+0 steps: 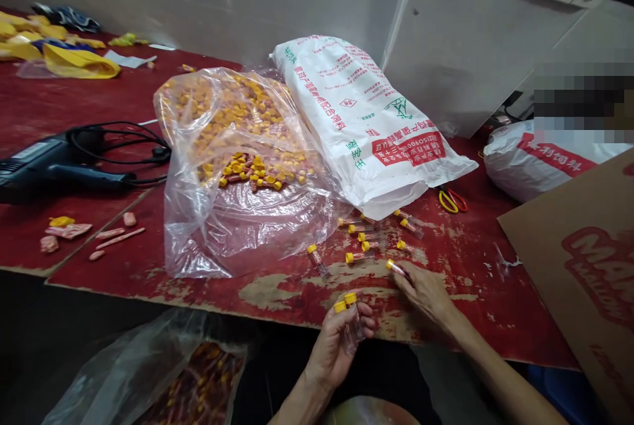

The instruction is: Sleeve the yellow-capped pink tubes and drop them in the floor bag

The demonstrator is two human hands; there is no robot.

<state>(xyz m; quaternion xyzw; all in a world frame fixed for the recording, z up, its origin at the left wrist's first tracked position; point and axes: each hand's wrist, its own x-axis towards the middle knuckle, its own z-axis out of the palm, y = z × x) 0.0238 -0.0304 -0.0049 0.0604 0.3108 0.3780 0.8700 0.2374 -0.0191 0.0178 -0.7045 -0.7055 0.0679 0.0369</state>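
My left hand point(333, 339) is closed around two clear plastic tubes point(353, 325) with yellow caps, held upright in front of the table edge. Farther right, my right hand point(424, 289) pinches another yellow-capped tube point(396, 269) just above the tabletop; its fingertips are partly hidden. Several similar capped tubes point(364, 247) with red and white wrappers lie scattered on the red table point(495, 309) beyond my hands. One tube point(317, 260) rests a little apart, at the left of that group. Beside them, a large clear plastic bag point(198, 233) lies open, full of yellow-capped tubes.
A white printed sack point(341, 115) leans at the back, with yellow-and-red-handled scissors point(452, 200) by its corner. At left lies a dark heat gun point(59, 161) with its cord. A cardboard box point(574, 266) stands right. Below the table, another bag point(198, 379) holds more tubes.
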